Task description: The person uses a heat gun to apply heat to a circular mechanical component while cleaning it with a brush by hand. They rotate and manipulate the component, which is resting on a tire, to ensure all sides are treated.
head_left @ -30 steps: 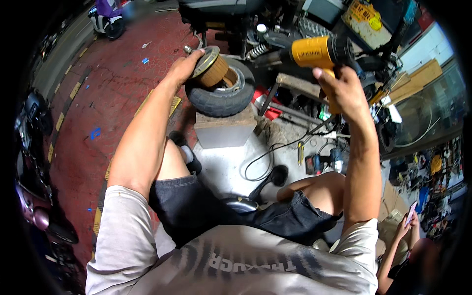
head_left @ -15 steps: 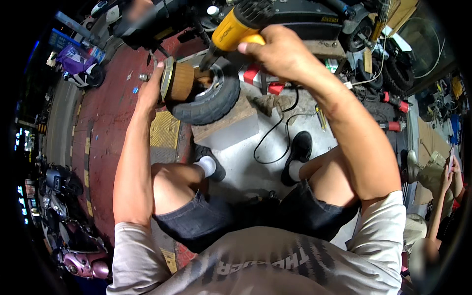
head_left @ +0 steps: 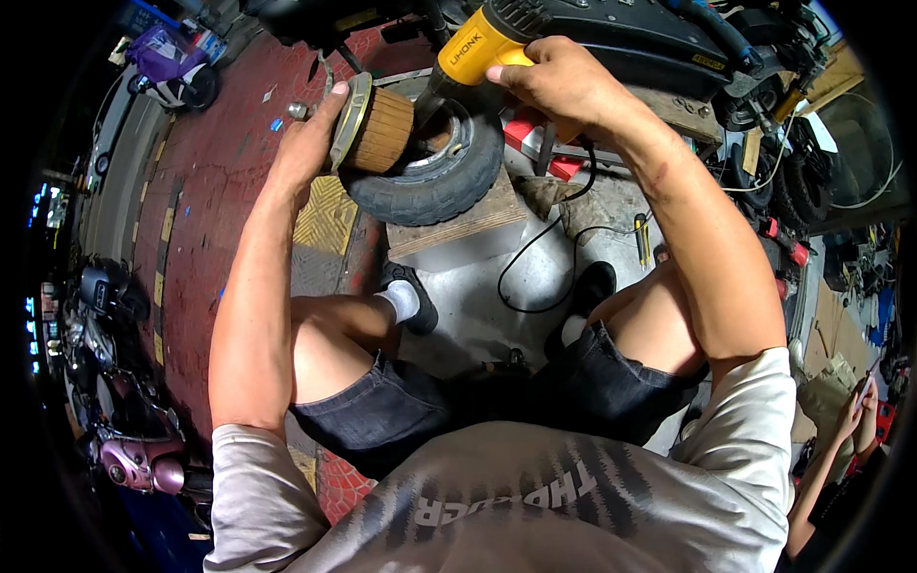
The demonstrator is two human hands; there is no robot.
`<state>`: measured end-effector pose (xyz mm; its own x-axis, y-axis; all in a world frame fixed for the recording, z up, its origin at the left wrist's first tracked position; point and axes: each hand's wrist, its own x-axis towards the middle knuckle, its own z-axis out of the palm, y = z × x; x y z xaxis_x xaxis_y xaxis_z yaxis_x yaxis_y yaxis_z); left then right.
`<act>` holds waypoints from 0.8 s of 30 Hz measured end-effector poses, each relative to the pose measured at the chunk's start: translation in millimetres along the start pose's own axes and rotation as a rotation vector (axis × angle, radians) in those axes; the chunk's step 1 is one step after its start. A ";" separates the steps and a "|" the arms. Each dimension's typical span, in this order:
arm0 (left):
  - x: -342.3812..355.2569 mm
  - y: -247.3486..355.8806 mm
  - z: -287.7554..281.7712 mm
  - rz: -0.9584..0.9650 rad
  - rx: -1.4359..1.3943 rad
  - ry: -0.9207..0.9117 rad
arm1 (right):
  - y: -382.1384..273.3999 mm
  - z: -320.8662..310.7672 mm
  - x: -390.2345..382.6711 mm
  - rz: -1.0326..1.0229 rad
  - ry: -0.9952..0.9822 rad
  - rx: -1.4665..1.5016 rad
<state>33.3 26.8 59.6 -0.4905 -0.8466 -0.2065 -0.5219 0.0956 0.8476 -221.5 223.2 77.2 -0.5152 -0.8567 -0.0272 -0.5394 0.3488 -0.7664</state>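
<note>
My left hand (head_left: 308, 138) grips the rim plate of a hub motor stator (head_left: 386, 132), a brown ribbed cylinder with a metal axle end (head_left: 298, 112) sticking out to the left. The stator is tilted, partly over the opening of a small wheel with a black knobbly tyre (head_left: 430, 196). In my right hand (head_left: 565, 88), the fingers are wrapped round the handle of a yellow and black heat gun (head_left: 478, 46). Its dark nozzle points down at the wheel's hub opening, close to the stator. A black cable (head_left: 521, 307) trails from the gun.
A wood-topped block (head_left: 458, 234) supports the wheel between my feet. A yellow cutter knife (head_left: 642, 239) lies on the floor at right. Loose tyres (head_left: 804, 186) and tools crowd the far right. Another person's hands (head_left: 857, 406) hold a phone there. Parked scooters (head_left: 158, 465) stand at left.
The view has shifted, so the wheel and block appear farther right. Both hands keep their holds; the heat gun's nozzle stays at the hub opening and the stator remains beside it.
</note>
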 end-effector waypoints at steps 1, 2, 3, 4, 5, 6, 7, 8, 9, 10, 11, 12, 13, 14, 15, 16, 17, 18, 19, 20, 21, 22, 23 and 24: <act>-2.1 2.7 -1.9 -0.008 -0.001 -0.005 | 1.3 1.9 4.0 -0.026 0.004 0.005; 3.5 -2.8 -5.9 -0.013 -0.005 -0.021 | 4.1 2.4 4.5 -0.015 -0.014 0.065; 3.9 -3.2 -7.2 -0.011 -0.012 -0.034 | 5.6 3.0 6.2 -0.009 -0.032 0.092; 2.2 -0.9 -7.9 -0.010 -0.022 -0.046 | 6.3 2.7 8.1 -0.003 -0.050 0.117; 0.4 1.0 -8.1 -0.008 -0.031 -0.058 | 6.5 1.6 9.3 0.003 -0.069 0.141; -1.6 2.4 -6.7 0.010 -0.033 -0.056 | 6.1 -2.4 9.5 0.016 -0.091 0.089; -4.7 3.8 -5.5 0.028 -0.035 -0.050 | 5.7 -4.5 11.6 0.013 -0.102 0.077; -6.6 3.9 -4.8 0.045 -0.036 -0.045 | 6.0 -5.8 13.6 0.011 -0.112 0.064; -6.2 3.1 -5.4 0.050 -0.032 -0.043 | 7.7 -6.2 15.5 0.008 -0.122 0.052; -3.9 3.7 -5.2 0.059 -0.030 -0.047 | 12.2 -7.5 18.5 -0.001 -0.144 0.089; -2.8 3.9 -5.1 0.068 -0.026 -0.050 | 17.1 -6.8 21.0 -0.010 -0.143 0.127; -3.1 3.7 -4.7 0.063 -0.025 -0.043 | 21.9 -5.3 23.1 -0.019 -0.141 0.166; -3.2 3.6 -4.4 0.060 -0.025 -0.036 | 22.7 -5.5 24.0 -0.028 -0.138 0.203; -3.3 3.6 -4.2 0.057 -0.025 -0.029 | 23.0 -7.6 25.0 0.035 -0.160 0.281; -3.5 3.8 -4.5 0.055 -0.025 -0.023 | 22.6 -9.6 25.2 0.059 -0.166 0.292; -3.6 4.1 -5.3 0.041 -0.036 -0.037 | 22.2 -11.2 25.5 0.081 -0.174 0.303; -2.8 3.5 -6.0 0.051 -0.031 -0.036 | 22.1 -12.6 25.7 0.103 -0.182 0.314; -1.3 2.2 -6.7 0.060 -0.025 -0.035 | 23.7 -13.3 27.7 0.108 -0.190 0.297; -0.9 -0.2 -7.5 0.064 -0.022 -0.032 | 22.5 -13.0 28.3 0.080 -0.196 0.255; -0.9 -0.4 -7.7 0.077 -0.018 -0.033 | 19.9 -13.0 28.9 0.052 -0.203 0.214; -1.0 -0.8 -8.3 0.082 -0.014 -0.026 | 18.3 -12.0 29.8 0.023 -0.211 0.173; -0.2 -0.9 -7.3 0.090 -0.010 -0.026 | 19.9 -9.2 29.4 -0.003 -0.148 0.164; -0.2 -0.4 -6.5 0.097 -0.006 -0.025 | 20.1 -11.6 30.5 0.017 -0.171 0.159; -1.1 1.2 -5.7 0.088 -0.001 -0.028 | 19.2 -16.1 32.5 0.037 -0.194 0.154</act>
<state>37.2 24.8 63.6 -0.5538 -0.8200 -0.1448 -0.4753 0.1685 0.8636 -259.3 208.2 71.8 -0.3872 -0.9066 -0.1679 -0.4070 0.3315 -0.8512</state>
